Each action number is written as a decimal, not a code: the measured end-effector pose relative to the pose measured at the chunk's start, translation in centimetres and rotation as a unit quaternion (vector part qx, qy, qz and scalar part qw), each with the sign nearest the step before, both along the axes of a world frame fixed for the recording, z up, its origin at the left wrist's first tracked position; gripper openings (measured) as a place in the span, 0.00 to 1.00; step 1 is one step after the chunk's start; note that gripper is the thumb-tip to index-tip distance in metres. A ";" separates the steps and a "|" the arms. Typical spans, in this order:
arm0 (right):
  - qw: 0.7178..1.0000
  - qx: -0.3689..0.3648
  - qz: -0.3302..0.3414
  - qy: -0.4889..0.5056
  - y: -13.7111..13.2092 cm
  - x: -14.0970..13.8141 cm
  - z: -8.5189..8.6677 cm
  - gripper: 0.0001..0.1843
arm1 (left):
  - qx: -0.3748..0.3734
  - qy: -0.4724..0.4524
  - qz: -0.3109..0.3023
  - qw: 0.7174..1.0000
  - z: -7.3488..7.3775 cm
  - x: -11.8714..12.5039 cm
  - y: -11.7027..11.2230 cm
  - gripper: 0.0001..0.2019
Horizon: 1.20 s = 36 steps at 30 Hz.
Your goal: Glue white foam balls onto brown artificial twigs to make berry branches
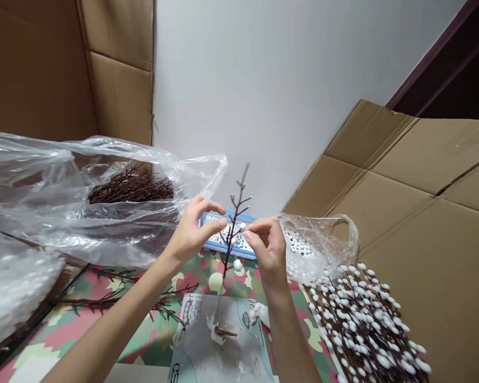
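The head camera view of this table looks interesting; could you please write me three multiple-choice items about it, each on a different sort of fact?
1. What colour is the rim of the tray of white balls behind the hands?
A. Red
B. Blue
C. Green

2. Where does the bundle of white-budded branches lie?
A. In the tray
B. Hung on the wall
C. On the flattened cardboard at the lower right

3. What state is the dark twig between the left hand and right hand in?
A. Upright, tip pointing up
B. Flat on the patterned cloth
C. Inside a plastic bag

Answers:
1. B, the tray's edge shows blue around the balls.
2. C, the branches rest on the cardboard beside the hands.
3. A, the twig rises above both hands.
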State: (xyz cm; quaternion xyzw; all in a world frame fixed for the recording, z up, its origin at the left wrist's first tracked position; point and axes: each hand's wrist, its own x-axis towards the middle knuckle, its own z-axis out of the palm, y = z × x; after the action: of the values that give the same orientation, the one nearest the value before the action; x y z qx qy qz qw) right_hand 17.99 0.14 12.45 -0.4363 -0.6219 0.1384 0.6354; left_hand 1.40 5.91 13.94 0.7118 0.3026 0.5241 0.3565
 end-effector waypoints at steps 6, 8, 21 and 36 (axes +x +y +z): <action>0.999 -0.028 0.031 0.004 0.1 -1.6 -0.5 0.04 | -0.040 -0.065 -0.037 0.996 -0.2 0.6 -0.3 0.07; 0.999 -0.037 0.033 0.005 0.0 -2.0 -0.6 0.04 | -0.043 -0.076 -0.020 0.996 0.0 0.8 -0.6 0.06; 0.867 -0.331 -0.100 -0.359 8.8 5.3 -4.8 0.12 | -0.040 -0.093 0.023 0.995 0.2 0.1 -0.1 0.07; 0.757 -0.423 -0.076 -0.492 14.4 6.3 -11.4 0.17 | -0.066 -0.105 0.010 0.992 0.6 0.0 -0.1 0.09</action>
State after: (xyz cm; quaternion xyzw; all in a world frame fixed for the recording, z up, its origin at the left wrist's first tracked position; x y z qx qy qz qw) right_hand 24.34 14.49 1.09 -0.7142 -0.6921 0.1049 0.0014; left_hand 1.36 5.83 14.55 0.6246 0.3042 0.5784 0.4276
